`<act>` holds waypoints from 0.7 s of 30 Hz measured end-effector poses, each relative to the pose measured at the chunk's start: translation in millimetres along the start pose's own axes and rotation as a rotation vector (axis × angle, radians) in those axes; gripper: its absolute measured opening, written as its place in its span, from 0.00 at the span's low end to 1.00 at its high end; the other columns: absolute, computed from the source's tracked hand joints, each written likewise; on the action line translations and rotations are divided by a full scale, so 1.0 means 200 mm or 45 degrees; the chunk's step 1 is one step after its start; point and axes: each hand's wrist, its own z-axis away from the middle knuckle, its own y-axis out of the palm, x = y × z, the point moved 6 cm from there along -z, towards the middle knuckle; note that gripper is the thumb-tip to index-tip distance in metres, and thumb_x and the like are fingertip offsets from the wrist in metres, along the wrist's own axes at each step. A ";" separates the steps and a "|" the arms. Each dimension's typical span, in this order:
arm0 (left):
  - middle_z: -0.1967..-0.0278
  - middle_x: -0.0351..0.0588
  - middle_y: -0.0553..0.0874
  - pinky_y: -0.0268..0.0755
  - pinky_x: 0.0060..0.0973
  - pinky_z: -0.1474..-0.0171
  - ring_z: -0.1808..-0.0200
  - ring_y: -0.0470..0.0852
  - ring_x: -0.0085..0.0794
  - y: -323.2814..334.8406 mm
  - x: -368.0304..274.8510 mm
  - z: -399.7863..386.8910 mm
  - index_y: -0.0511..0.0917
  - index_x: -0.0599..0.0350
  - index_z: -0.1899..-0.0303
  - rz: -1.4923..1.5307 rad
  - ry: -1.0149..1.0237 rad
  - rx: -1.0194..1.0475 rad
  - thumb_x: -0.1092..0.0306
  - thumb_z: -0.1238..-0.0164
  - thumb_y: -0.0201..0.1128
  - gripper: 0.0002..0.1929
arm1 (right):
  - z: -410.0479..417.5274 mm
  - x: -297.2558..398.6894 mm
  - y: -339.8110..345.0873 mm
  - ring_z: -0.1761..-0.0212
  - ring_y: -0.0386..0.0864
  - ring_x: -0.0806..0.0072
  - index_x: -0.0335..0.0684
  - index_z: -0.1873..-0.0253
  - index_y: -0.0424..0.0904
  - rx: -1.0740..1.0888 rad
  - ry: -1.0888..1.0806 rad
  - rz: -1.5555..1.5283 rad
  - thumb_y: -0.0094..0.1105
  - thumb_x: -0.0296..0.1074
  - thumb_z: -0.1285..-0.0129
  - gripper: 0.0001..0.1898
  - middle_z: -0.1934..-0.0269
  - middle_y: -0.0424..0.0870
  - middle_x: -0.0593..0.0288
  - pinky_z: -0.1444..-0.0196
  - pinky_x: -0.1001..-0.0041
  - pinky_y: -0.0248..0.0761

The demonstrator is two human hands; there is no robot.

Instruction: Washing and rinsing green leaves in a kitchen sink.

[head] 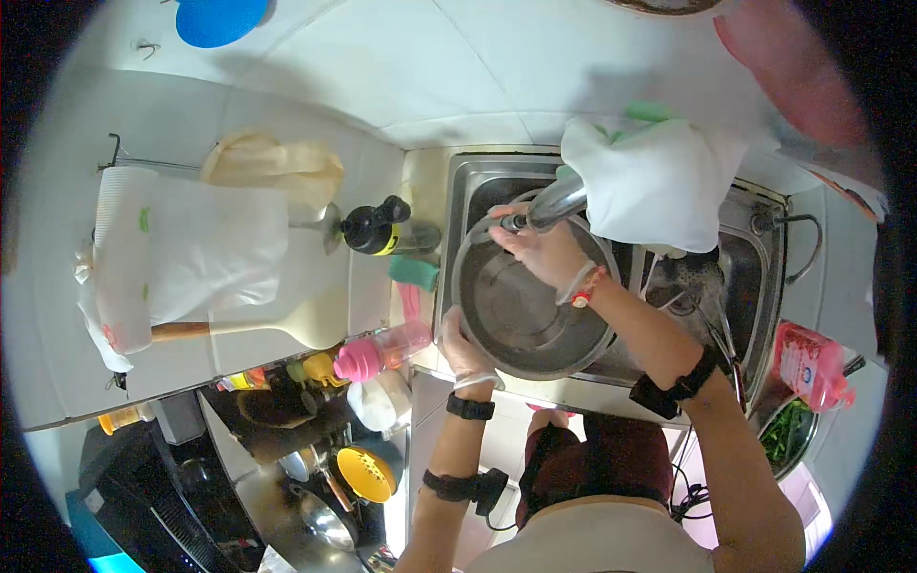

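A round grey metal pan (530, 308) sits tilted over the left basin of a steel double sink (448, 215). My left hand (466, 347), in a clear plastic glove, holds the pan's rim at its near left side. Above the pan's far side, my right hand (548, 251) is gloved too, its fingers around the nozzle of a metal faucet (559, 200). Part of those fingers is hidden behind the nozzle. A white cloth or bag (652, 183) with green marks covers the rest of the faucet. No running water can be made out.
Left of the sink are a black-topped bottle (372, 228), a green sponge (414, 273) and a pink bottle (383, 351). Utensils (720, 336) lie in the right basin. A pink detergent bottle (809, 365) and a bowl of green vegetables (788, 433) stand at right.
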 end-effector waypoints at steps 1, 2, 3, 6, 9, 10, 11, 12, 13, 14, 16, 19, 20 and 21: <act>0.71 0.38 0.76 0.66 0.23 0.62 0.68 0.71 0.23 -0.01 -0.01 0.01 0.76 0.61 0.73 -0.020 0.010 0.011 0.65 0.39 0.55 0.10 | 0.00 0.02 0.01 0.77 0.75 0.83 0.42 0.54 0.78 -0.001 0.001 -0.003 0.61 0.42 0.41 0.14 0.78 0.79 0.65 0.71 0.80 0.70; 0.71 0.38 0.76 0.66 0.23 0.62 0.68 0.71 0.23 -0.01 -0.02 0.02 0.76 0.61 0.73 -0.023 0.011 0.010 0.65 0.39 0.55 0.10 | 0.01 0.02 0.05 0.74 0.76 0.81 0.39 0.54 0.76 0.150 0.066 -0.002 0.60 0.43 0.40 0.16 0.72 0.80 0.62 0.69 0.79 0.71; 0.70 0.39 0.77 0.67 0.24 0.61 0.68 0.73 0.24 -0.01 -0.04 0.02 0.77 0.62 0.71 -0.019 0.043 0.006 0.64 0.39 0.55 0.10 | 0.02 0.01 0.08 0.70 0.78 0.79 0.36 0.53 0.73 0.299 0.127 0.003 0.59 0.44 0.40 0.18 0.65 0.81 0.59 0.67 0.78 0.72; 0.68 0.40 0.78 0.69 0.25 0.59 0.66 0.75 0.25 -0.02 -0.09 0.04 0.78 0.64 0.66 -0.235 0.258 0.018 0.64 0.39 0.55 0.11 | 0.08 0.01 0.11 0.69 0.79 0.79 0.36 0.52 0.74 0.344 0.234 -0.195 0.57 0.45 0.38 0.18 0.67 0.80 0.60 0.64 0.79 0.74; 0.66 0.42 0.79 0.69 0.26 0.56 0.64 0.76 0.27 0.06 -0.14 0.12 0.78 0.62 0.65 -0.245 0.323 0.018 0.63 0.39 0.54 0.11 | 0.14 -0.02 0.10 0.67 0.79 0.78 0.36 0.49 0.74 0.416 0.361 -0.321 0.56 0.44 0.37 0.18 0.61 0.79 0.59 0.59 0.79 0.76; 0.65 0.43 0.79 0.68 0.26 0.55 0.63 0.76 0.28 0.10 -0.16 0.16 0.77 0.60 0.66 -0.033 0.218 -0.003 0.61 0.38 0.53 0.12 | 0.17 -0.02 0.10 0.67 0.79 0.78 0.36 0.51 0.74 0.477 0.327 -0.326 0.56 0.45 0.37 0.18 0.64 0.79 0.60 0.62 0.78 0.76; 0.65 0.43 0.79 0.68 0.26 0.55 0.63 0.76 0.28 0.12 -0.18 0.18 0.77 0.60 0.66 -0.035 0.217 0.002 0.61 0.38 0.53 0.12 | 0.20 -0.02 0.09 0.68 0.79 0.78 0.35 0.53 0.74 0.536 0.292 -0.329 0.56 0.46 0.38 0.18 0.67 0.80 0.60 0.64 0.76 0.76; 0.65 0.43 0.79 0.68 0.26 0.56 0.63 0.76 0.28 0.13 -0.22 0.20 0.77 0.61 0.66 -0.094 0.312 0.004 0.61 0.38 0.52 0.13 | 0.23 0.05 0.08 0.69 0.79 0.77 0.34 0.55 0.74 0.520 0.288 -0.275 0.55 0.47 0.38 0.19 0.68 0.79 0.60 0.66 0.77 0.76; 0.66 0.43 0.80 0.69 0.25 0.56 0.63 0.76 0.27 0.13 -0.26 0.21 0.77 0.62 0.66 -0.153 0.406 0.008 0.61 0.37 0.51 0.13 | 0.26 0.07 0.08 0.69 0.79 0.77 0.34 0.55 0.74 0.523 0.285 -0.280 0.55 0.47 0.38 0.19 0.68 0.79 0.60 0.66 0.77 0.76; 0.66 0.43 0.80 0.70 0.25 0.57 0.65 0.76 0.27 0.07 -0.26 0.18 0.77 0.62 0.67 -0.182 0.495 -0.005 0.62 0.36 0.52 0.12 | 0.28 0.05 0.08 0.70 0.79 0.77 0.35 0.55 0.74 0.531 0.358 -0.208 0.56 0.48 0.38 0.19 0.68 0.80 0.59 0.67 0.77 0.76; 0.66 0.43 0.80 0.70 0.25 0.58 0.65 0.76 0.27 0.07 -0.25 0.17 0.77 0.62 0.67 -0.118 0.482 0.016 0.62 0.37 0.54 0.12 | 0.31 0.02 0.02 0.73 0.80 0.75 0.35 0.57 0.75 0.465 0.362 -0.053 0.59 0.49 0.41 0.20 0.69 0.81 0.56 0.68 0.75 0.75; 0.65 0.42 0.81 0.71 0.25 0.58 0.64 0.76 0.25 0.07 -0.25 0.17 0.77 0.61 0.66 -0.052 0.481 0.079 0.65 0.37 0.57 0.09 | 0.31 0.00 -0.07 0.71 0.80 0.71 0.34 0.57 0.74 0.367 0.239 0.267 0.60 0.48 0.43 0.20 0.70 0.81 0.55 0.66 0.73 0.74; 0.65 0.42 0.81 0.71 0.25 0.58 0.64 0.76 0.24 0.06 -0.25 0.16 0.77 0.61 0.66 -0.137 0.487 0.035 0.65 0.37 0.57 0.08 | 0.30 0.00 -0.09 0.67 0.80 0.66 0.33 0.55 0.74 0.358 0.261 0.198 0.63 0.44 0.45 0.21 0.66 0.81 0.52 0.62 0.72 0.72; 0.65 0.42 0.81 0.71 0.25 0.58 0.64 0.76 0.24 0.06 -0.25 0.17 0.77 0.60 0.66 -0.217 0.489 -0.008 0.65 0.37 0.58 0.08 | 0.29 -0.01 -0.12 0.67 0.80 0.66 0.33 0.55 0.74 0.359 0.258 0.200 0.63 0.44 0.45 0.21 0.66 0.81 0.52 0.62 0.72 0.72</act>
